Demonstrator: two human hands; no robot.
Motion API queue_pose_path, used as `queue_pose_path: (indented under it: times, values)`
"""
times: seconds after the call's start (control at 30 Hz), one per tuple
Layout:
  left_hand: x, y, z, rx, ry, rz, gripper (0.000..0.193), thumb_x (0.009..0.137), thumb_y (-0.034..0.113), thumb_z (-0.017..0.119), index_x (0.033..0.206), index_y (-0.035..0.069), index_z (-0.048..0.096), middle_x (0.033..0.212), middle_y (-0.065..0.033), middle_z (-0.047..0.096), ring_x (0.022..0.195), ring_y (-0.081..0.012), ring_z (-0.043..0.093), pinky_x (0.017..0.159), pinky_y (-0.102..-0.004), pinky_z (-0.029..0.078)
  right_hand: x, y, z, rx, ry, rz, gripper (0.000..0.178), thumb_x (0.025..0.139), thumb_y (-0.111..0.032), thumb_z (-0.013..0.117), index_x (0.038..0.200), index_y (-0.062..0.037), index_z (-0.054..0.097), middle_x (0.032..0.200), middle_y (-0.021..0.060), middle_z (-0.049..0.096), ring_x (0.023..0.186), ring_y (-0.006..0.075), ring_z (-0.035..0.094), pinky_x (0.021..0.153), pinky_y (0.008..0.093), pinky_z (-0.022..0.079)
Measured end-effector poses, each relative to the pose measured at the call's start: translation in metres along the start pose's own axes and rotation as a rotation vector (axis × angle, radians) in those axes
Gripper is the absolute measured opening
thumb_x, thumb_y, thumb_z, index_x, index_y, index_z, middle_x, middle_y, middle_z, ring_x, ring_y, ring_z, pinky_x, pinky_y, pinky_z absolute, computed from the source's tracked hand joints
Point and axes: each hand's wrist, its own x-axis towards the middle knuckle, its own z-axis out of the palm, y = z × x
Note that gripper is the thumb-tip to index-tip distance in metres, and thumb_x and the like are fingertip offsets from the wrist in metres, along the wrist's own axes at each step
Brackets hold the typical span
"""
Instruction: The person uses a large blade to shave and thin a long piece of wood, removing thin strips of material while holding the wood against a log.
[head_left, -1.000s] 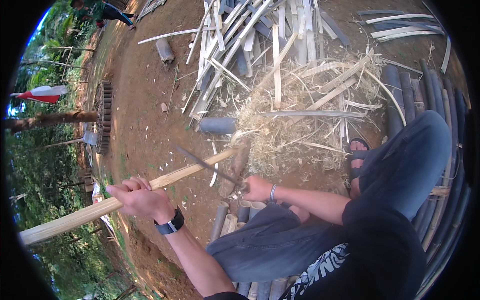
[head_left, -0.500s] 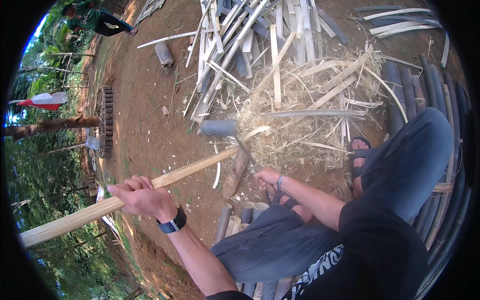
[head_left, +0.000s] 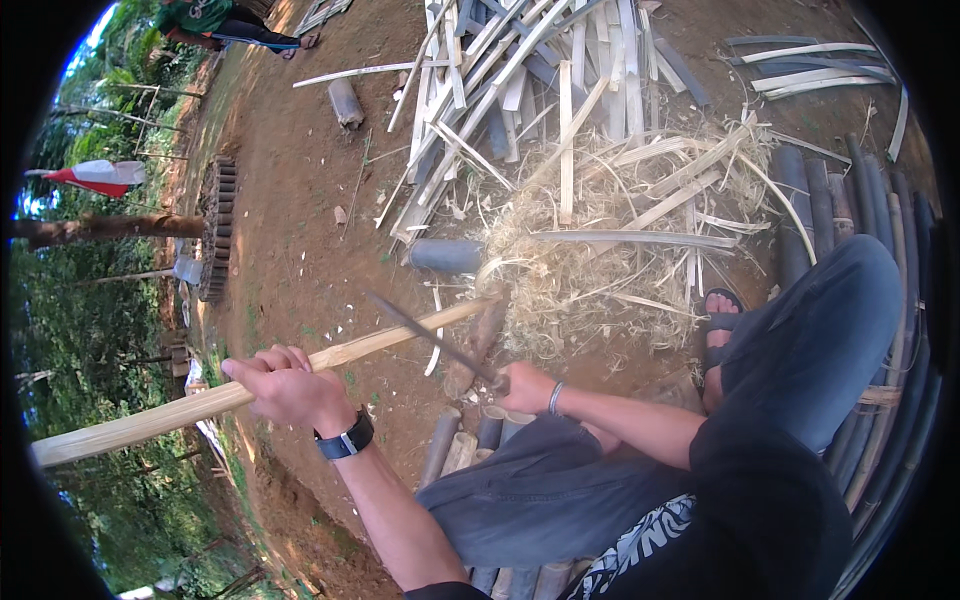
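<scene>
A long, pale bamboo strip (head_left: 390, 345) runs slantwise from the left rim toward the middle, and my left hand (head_left: 295, 388) is closed around it. My right hand (head_left: 526, 388) grips the handle of a long, dark-bladed knife (head_left: 435, 335). The blade points up and left, crossing the strip in the picture; whether its edge touches the strip I cannot tell. The strip's far end lies near a short log (head_left: 478, 345) on the ground, next to a heap of curly shavings (head_left: 570, 285). Most of the knife's handle is hidden inside my fist.
Split bamboo strips (head_left: 520, 75) are piled beyond the shavings. A dark bamboo section (head_left: 445, 255) lies just left of the heap. Bamboo poles (head_left: 880, 400) line the right side, and cut bamboo ends (head_left: 450, 440) show beside my knee. Another person (head_left: 230, 25) is at the far left.
The knife has come back from the strip's far end toward my left hand, its blade now pointing further left. My left hand keeps its hold on the strip. The view has shifted slightly.
</scene>
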Motion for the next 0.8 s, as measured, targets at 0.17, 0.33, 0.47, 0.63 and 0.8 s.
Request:
queue_pose_path:
  times: [0.17,0.33,0.47,0.63,0.8]
  values:
    - [0.001,0.0,0.003,0.004,-0.07,0.019,0.046,0.1,0.035,0.037,0.061,0.017,0.021,0.049,0.0045,0.019,0.043,-0.0088,0.017,0.04,-0.0259,0.017,0.034,0.081,0.016,0.256,0.176,0.348,0.014,0.071,-0.011,0.063,0.062,-0.0002,0.062,0.052,0.0104,0.06,0.044,0.0195,0.059,0.043,0.0303,0.045]
    - [0.002,0.001,-0.002,0.025,-0.093,0.011,0.046,0.101,0.033,0.034,0.061,0.016,0.02,0.052,0.005,0.017,0.046,-0.0091,0.014,0.043,-0.0268,0.015,0.008,0.057,0.002,0.354,0.041,0.5,0.021,0.068,-0.015,0.067,0.056,0.0014,0.06,0.051,0.0108,0.06,0.046,0.0187,0.06,0.045,0.0312,0.048]
    - [-0.006,0.004,0.009,0.009,-0.123,0.029,0.046,0.102,0.033,0.033,0.061,0.016,0.02,0.052,0.0049,0.016,0.046,-0.0091,0.013,0.043,-0.0269,0.015,0.022,0.048,0.011,0.954,0.092,0.52,0.016,0.071,-0.007,0.062,0.057,-0.0005,0.056,0.052,0.0081,0.055,0.043,0.0153,0.053,0.042,0.0294,0.044]
    - [0.0,-0.003,0.001,-0.028,-0.114,0.051,0.045,0.101,0.035,0.036,0.064,0.016,0.018,0.05,0.0046,0.016,0.043,-0.0075,0.016,0.039,-0.0253,0.016,0.027,0.067,-0.005,1.248,-0.097,0.58,0.018,0.072,-0.008,0.061,0.055,-0.0025,0.053,0.051,0.0062,0.053,0.042,0.0127,0.05,0.041,0.0288,0.041]
    - [0.012,-0.004,-0.014,-0.007,-0.011,0.017,0.045,0.101,0.034,0.037,0.063,0.016,0.018,0.049,0.0042,0.016,0.042,-0.0083,0.017,0.039,-0.0261,0.016,0.013,0.086,0.0,0.195,0.056,0.365,0.026,0.069,-0.017,0.066,0.053,0.0009,0.057,0.049,0.0114,0.058,0.043,0.018,0.059,0.044,0.032,0.047]
